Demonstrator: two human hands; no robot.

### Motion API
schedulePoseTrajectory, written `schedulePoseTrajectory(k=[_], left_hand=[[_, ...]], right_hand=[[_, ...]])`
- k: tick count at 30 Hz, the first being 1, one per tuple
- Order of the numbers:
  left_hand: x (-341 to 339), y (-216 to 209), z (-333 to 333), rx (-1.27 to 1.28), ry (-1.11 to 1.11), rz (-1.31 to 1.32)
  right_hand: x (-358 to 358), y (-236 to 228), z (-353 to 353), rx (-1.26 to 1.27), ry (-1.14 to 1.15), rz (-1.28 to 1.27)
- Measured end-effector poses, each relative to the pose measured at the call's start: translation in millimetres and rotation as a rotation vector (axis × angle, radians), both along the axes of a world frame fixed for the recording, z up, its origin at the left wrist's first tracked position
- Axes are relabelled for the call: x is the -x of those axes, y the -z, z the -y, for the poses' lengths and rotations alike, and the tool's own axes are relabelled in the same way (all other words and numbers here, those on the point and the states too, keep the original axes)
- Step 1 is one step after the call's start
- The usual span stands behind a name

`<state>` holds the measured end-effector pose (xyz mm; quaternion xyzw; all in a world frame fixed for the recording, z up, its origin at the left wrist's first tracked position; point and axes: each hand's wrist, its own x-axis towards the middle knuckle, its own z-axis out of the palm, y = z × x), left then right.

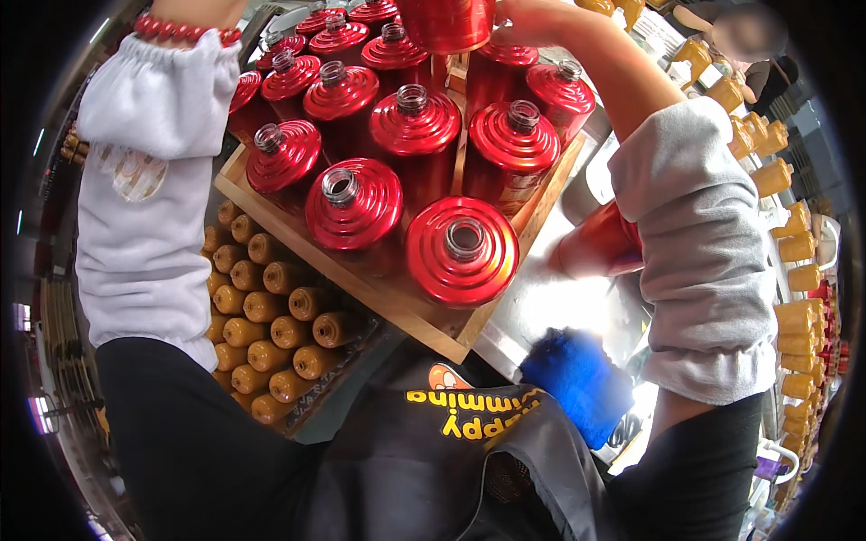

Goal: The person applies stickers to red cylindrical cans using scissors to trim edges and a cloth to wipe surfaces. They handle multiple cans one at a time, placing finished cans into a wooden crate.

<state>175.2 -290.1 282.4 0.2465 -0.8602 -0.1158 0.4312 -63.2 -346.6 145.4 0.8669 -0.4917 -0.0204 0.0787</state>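
My right hand [525, 20], at the top edge, is closed on the side of a red bottle [446, 22], which is raised above the others. The upper part of this bottle is cut off by the picture's edge. Below it a wooden crate [361, 283] holds several glossy red bottles [462, 252] standing upright, with ridged shoulders and uncapped clear necks. My left arm reaches up along the left side, a red bead bracelet [185, 33] on its wrist. The left hand itself lies beyond the top edge.
Several amber-brown bottles [263, 307] stand packed at the lower left. Right of the crate, another red bottle [600, 242] lies tilted on a shiny metal surface [541, 302], near a blue cloth-like bundle [577, 383]. More amber bottles [797, 325] line the right, with a person [749, 41] beyond.
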Motion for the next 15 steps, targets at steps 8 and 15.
schedulePoseTrajectory(k=[8,15], left_hand=[[30,39,16,0.043,0.086,-0.034],[46,55,25,0.188,-0.288,0.196]], right_hand=[[3,11,14,0.035,-0.024,0.008],[21,16,17,0.037,0.006,-0.016]])
